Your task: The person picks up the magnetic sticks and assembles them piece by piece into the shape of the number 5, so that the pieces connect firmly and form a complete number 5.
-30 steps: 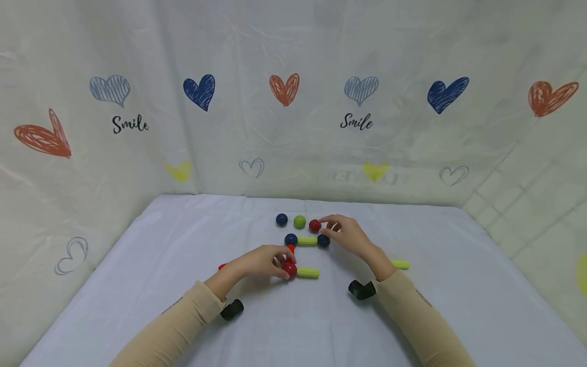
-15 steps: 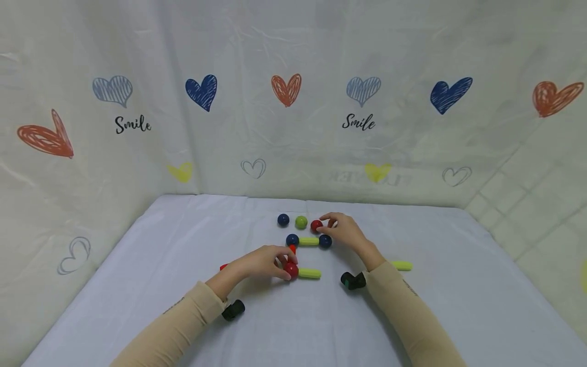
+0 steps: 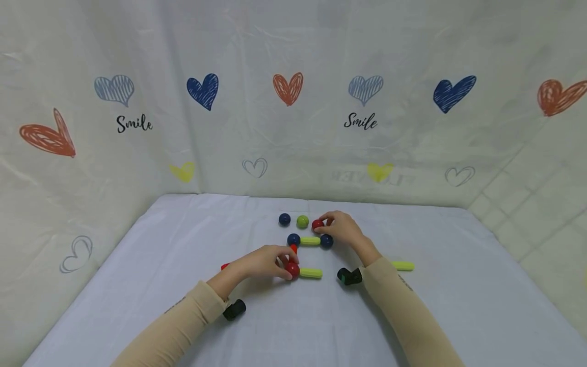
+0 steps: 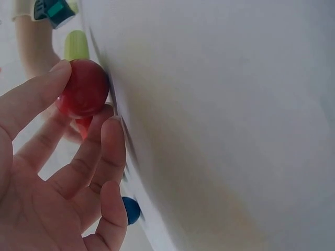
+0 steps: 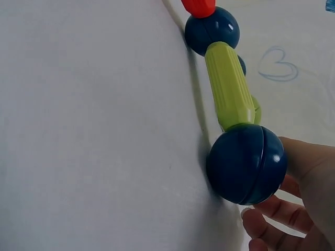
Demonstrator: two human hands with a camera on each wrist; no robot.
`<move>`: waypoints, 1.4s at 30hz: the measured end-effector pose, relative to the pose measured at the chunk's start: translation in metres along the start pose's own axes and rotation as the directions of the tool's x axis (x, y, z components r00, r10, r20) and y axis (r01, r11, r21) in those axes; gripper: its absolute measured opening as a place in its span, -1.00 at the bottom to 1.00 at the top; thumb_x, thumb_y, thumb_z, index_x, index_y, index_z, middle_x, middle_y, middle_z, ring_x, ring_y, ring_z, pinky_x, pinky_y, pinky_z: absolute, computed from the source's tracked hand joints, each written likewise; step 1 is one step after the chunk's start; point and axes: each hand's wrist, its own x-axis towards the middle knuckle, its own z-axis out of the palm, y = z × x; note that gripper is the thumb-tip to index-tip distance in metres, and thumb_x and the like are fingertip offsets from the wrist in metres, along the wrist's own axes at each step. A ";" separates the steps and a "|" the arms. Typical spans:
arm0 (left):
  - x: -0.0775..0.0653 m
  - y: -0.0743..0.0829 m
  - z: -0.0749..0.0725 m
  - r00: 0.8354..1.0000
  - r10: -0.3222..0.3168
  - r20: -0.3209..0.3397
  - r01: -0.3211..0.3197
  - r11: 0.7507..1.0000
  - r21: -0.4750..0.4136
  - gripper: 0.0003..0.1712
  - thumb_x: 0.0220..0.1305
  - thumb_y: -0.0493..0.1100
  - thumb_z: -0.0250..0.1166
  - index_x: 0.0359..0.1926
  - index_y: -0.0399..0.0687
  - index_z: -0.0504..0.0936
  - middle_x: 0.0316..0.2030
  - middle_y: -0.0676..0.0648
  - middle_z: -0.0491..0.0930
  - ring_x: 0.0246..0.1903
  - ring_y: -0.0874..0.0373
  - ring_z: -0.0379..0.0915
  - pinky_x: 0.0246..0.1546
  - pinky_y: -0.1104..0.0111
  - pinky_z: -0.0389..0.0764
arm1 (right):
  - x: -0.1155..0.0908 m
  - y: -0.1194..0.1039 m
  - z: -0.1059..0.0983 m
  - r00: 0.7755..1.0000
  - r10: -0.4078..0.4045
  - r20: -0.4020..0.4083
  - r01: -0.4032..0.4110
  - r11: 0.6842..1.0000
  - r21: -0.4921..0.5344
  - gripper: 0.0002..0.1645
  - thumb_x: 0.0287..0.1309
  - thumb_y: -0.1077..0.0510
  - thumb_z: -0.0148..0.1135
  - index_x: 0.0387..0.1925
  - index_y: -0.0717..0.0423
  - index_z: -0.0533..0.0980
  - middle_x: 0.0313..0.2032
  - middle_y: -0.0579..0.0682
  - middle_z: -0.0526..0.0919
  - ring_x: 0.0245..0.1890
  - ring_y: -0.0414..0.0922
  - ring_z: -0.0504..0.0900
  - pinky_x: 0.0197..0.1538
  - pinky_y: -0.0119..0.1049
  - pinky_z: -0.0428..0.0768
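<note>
On the white table [image 3: 279,336], a chain of rods and balls was judged to be partly built. A near red ball [image 3: 292,271], a red rod [image 3: 293,251], a left blue ball [image 3: 293,240], an upper green rod [image 3: 310,241] and a right blue ball [image 3: 326,241] appeared joined; a lower green rod [image 3: 311,273] extended right from the near red ball, its right end uncapped. The near red ball was held in a narrow grip by the left hand [image 3: 267,262]. The far red ball [image 3: 317,225] appeared pinched by the right hand [image 3: 344,228]. Left unattached were that ball, a loose blue ball [image 3: 284,219], a light green ball [image 3: 302,221] and a spare green rod [image 3: 402,266] at right. A red piece [image 3: 224,266] at left was mostly hidden. No container was observed.
</note>
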 end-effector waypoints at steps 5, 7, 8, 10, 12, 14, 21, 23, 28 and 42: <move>0.000 0.001 0.000 1.000 0.004 0.002 -0.004 1.000 -0.003 -0.70 0.30 -0.18 0.45 0.02 0.13 0.65 -0.13 0.04 0.62 -0.10 0.13 0.50 -0.04 0.18 0.53 | -0.001 0.000 -0.003 1.000 -0.007 -0.024 0.007 1.000 -0.005 -0.44 0.23 -0.08 0.45 0.15 0.14 0.63 -0.17 0.07 0.61 -0.22 -0.01 0.49 -0.22 -0.19 0.45; -0.001 0.001 0.000 1.000 0.002 0.002 -0.002 1.000 -0.007 -0.70 0.30 -0.19 0.45 0.03 0.13 0.65 -0.12 0.04 0.62 -0.10 0.13 0.51 -0.03 0.17 0.53 | -0.004 -0.001 -0.005 0.999 -0.006 -0.038 0.006 1.000 -0.005 -0.44 0.23 -0.09 0.46 0.15 0.12 0.63 -0.16 0.07 0.61 -0.21 0.00 0.49 -0.22 -0.18 0.45; -0.001 0.001 0.000 1.000 0.000 0.001 0.000 1.000 -0.010 -0.70 0.30 -0.19 0.45 0.03 0.12 0.65 -0.12 0.04 0.62 -0.09 0.12 0.51 -0.03 0.17 0.54 | -0.006 -0.001 -0.007 0.999 -0.008 -0.046 0.008 1.000 -0.006 -0.44 0.22 -0.09 0.46 0.15 0.12 0.64 -0.16 0.07 0.61 -0.20 0.01 0.49 -0.22 -0.18 0.46; -0.001 0.001 0.000 1.000 -0.004 -0.003 0.004 1.000 -0.015 -0.69 0.30 -0.21 0.45 0.03 0.11 0.66 -0.11 0.03 0.63 -0.09 0.11 0.52 -0.01 0.16 0.55 | -0.009 -0.001 -0.010 0.998 -0.020 -0.059 0.020 1.000 -0.008 -0.45 0.23 -0.09 0.46 0.15 0.12 0.64 -0.15 0.07 0.61 -0.19 0.02 0.51 -0.21 -0.17 0.47; -0.002 0.000 -0.001 1.000 -0.012 -0.009 0.012 1.000 -0.022 -0.68 0.29 -0.22 0.45 0.04 0.10 0.66 -0.11 0.02 0.63 -0.08 0.10 0.53 -0.01 0.14 0.55 | -0.014 -0.001 -0.013 0.997 -0.035 -0.068 0.035 0.999 -0.007 -0.45 0.23 -0.09 0.46 0.15 0.12 0.64 -0.15 0.08 0.61 -0.17 0.03 0.52 -0.21 -0.16 0.49; -0.002 0.000 0.000 1.000 -0.017 -0.014 0.017 0.999 -0.028 -0.67 0.28 -0.23 0.46 0.04 0.09 0.66 -0.11 0.02 0.64 -0.09 0.10 0.53 -0.01 0.14 0.56 | -0.018 0.001 -0.016 0.996 -0.049 -0.072 0.049 0.999 -0.002 -0.45 0.23 -0.09 0.46 0.14 0.11 0.64 -0.16 0.06 0.61 -0.16 0.03 0.54 -0.20 -0.16 0.50; -0.004 -0.003 0.002 0.999 -0.004 -0.035 0.002 0.999 -0.034 -0.67 0.28 -0.24 0.46 0.04 0.08 0.67 -0.11 0.02 0.65 -0.11 0.10 0.55 0.00 0.14 0.58 | -0.044 0.011 -0.031 0.987 -0.116 -0.108 0.124 0.990 0.063 -0.49 0.21 -0.05 0.48 0.10 0.12 0.65 -0.21 0.00 0.62 -0.20 -0.01 0.56 -0.21 -0.18 0.52; -0.005 -0.002 0.001 0.999 0.002 -0.042 -0.003 1.000 -0.026 -0.68 0.28 -0.25 0.46 0.04 0.06 0.68 -0.11 0.01 0.65 -0.11 0.10 0.55 0.00 0.14 0.57 | -0.051 0.012 -0.035 0.983 -0.144 -0.110 0.152 0.986 0.067 -0.52 0.22 -0.03 0.48 0.08 0.12 0.66 -0.23 0.00 0.63 -0.22 -0.03 0.56 -0.22 -0.19 0.51; -0.007 0.001 0.000 0.999 -0.005 -0.051 0.004 1.000 -0.019 -0.67 0.27 -0.26 0.46 0.04 0.04 0.67 -0.12 0.01 0.65 -0.14 0.08 0.58 -0.03 0.15 0.58 | -0.067 0.016 -0.038 0.982 -0.175 -0.077 0.180 0.981 0.073 -0.58 0.19 0.00 0.50 0.03 0.08 0.68 -0.25 -0.05 0.65 -0.26 -0.06 0.55 -0.26 -0.20 0.51; -0.009 0.004 0.000 0.998 -0.024 -0.065 0.024 1.000 -0.003 -0.66 0.28 -0.25 0.45 0.06 0.05 0.66 -0.08 -0.02 0.67 -0.16 0.09 0.58 -0.08 0.17 0.58 | -0.090 0.022 -0.030 0.961 -0.276 0.037 0.270 0.956 0.112 -0.60 0.15 0.10 0.53 0.02 0.10 0.67 -0.24 -0.12 0.66 -0.27 -0.11 0.55 -0.30 -0.32 0.56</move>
